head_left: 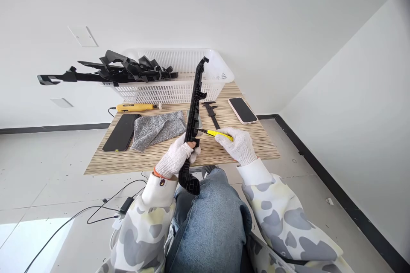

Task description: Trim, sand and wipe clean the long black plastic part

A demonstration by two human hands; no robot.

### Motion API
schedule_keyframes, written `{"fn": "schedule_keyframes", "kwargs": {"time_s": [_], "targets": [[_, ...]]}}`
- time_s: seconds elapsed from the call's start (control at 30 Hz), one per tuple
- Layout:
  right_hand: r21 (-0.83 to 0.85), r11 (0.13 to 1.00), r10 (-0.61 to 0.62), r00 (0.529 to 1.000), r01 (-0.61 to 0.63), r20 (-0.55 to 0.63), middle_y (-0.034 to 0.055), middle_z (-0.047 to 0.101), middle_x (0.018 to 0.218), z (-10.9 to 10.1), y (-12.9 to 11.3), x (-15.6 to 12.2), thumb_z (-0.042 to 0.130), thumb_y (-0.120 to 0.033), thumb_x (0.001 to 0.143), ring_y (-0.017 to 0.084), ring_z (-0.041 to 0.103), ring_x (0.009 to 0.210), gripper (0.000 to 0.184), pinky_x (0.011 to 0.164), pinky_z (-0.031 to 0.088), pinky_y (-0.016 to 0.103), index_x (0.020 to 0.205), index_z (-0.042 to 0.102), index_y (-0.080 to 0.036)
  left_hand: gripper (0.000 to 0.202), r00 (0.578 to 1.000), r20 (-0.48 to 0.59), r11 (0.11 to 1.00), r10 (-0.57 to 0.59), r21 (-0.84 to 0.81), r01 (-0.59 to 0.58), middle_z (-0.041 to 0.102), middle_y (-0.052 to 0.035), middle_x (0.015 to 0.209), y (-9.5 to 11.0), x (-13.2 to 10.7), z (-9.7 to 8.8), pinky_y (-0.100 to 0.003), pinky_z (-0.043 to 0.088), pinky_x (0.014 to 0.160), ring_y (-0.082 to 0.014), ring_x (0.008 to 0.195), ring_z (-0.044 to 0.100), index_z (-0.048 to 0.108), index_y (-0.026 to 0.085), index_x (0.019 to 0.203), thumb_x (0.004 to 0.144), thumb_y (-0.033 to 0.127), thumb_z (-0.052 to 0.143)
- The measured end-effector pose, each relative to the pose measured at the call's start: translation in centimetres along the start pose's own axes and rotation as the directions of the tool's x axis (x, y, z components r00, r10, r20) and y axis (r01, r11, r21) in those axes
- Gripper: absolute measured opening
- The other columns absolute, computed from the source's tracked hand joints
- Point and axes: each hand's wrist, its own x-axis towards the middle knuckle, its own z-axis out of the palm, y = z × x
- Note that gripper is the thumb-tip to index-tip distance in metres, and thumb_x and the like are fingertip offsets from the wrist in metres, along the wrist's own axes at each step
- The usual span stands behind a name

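My left hand [179,153], in a white knit glove, is closed around the lower part of a long black plastic trim piece [194,111]. The piece stands nearly upright in view, its curved lower end near my knee and its hooked top in front of the basket. A bare fingertip of that hand shows against the plastic. In my right hand [237,143], also gloved, is a yellow-handled utility knife [219,135]. Its dark, narrow tip points left and meets or nearly meets the trim's right edge; contact cannot be made out.
A white plastic basket [147,94] stands at the table's back, with several black trim pieces [128,70] jutting left. On the wooden table [128,164] lie a yellow rotary tool [134,107], a grey cloth [156,130], a black phone [121,132], calipers [211,113] and a pink-edged phone [242,110].
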Motion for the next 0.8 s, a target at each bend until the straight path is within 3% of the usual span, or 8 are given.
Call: {"fn": "schedule_keyframes", "kwargs": {"time_s": [0.27, 0.5, 0.8], "targets": [[-0.002, 1.000, 0.005, 1.000, -0.005, 0.016, 0.0054, 0.081, 0.096, -0.1, -0.1, 0.1, 0.066, -0.056, 0.086, 0.025, 0.075, 0.088, 0.037, 0.078, 0.054, 0.033, 0.101, 0.081, -0.025, 0.046, 1.000, 0.001, 1.000, 0.024, 0.015, -0.024, 0.059, 0.0032, 0.074, -0.1, 0.0, -0.1, -0.024, 0.030, 0.047, -0.0073, 0.048, 0.045, 0.056, 0.017, 0.121, 0.086, 0.047, 0.058], [0.011, 1.000, -0.004, 1.000, 0.004, 0.027, 0.0060, 0.081, 0.097, -0.2, 0.0, 0.0, 0.065, -0.056, 0.087, 0.025, 0.076, 0.088, 0.037, 0.082, 0.054, 0.034, 0.100, 0.080, -0.024, 0.033, 1.000, -0.019, 1.000, 0.003, 0.025, -0.002, 0.062, 0.0029, 0.075, -0.9, 0.2, -0.5, -0.024, 0.033, 0.048, -0.0079, 0.049, 0.046, 0.055, 0.019, 0.105, 0.087, 0.047, 0.058], [0.006, 1.000, -0.006, 0.999, 0.006, 0.048, 0.0062, 0.081, 0.095, -0.2, 0.0, 0.1, 0.065, -0.056, 0.087, 0.025, 0.075, 0.088, 0.038, 0.084, 0.054, 0.033, 0.101, 0.080, -0.024, 0.033, 1.000, -0.018, 0.998, 0.002, 0.056, -0.001, 0.060, 0.0033, 0.075, -0.7, 0.2, -0.5, -0.026, 0.034, 0.050, -0.0087, 0.050, 0.046, 0.052, 0.020, 0.108, 0.088, 0.046, 0.056]]}}
